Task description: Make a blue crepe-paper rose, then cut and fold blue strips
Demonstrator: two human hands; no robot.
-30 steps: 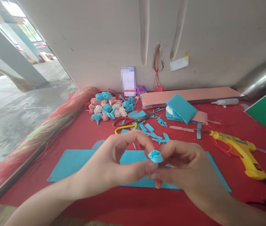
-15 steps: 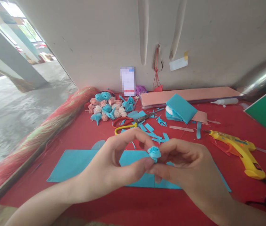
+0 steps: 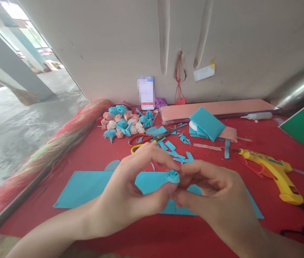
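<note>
A small blue crepe-paper rose (image 3: 172,176) is pinched between my two hands, above the middle of the table. My left hand (image 3: 138,186) grips its left side with thumb and forefinger. My right hand (image 3: 213,190) has its thumb and fingertips closed at the flower's right and lower side; the base is hidden by the fingers. Beneath both hands lies a long blue crepe-paper strip (image 3: 82,188), partly covered by them. Just beyond my left fingers rest scissors (image 3: 165,134) with red and yellow handles, among blue paper scraps (image 3: 177,154).
Finished paper roses (image 3: 122,123) are heaped at the back left, near a phone (image 3: 146,93) leaning on the wall. Folded blue paper (image 3: 208,123) and a pink paper pack (image 3: 222,107) lie behind. A yellow glue gun (image 3: 272,170) with a black cord sits right. Pink fringe (image 3: 47,157) edges the left.
The rose has shifted slightly left and tipped, so its top faces me more. My left fingers have rolled over it a little, and my right fingertips have closed in beside it.
</note>
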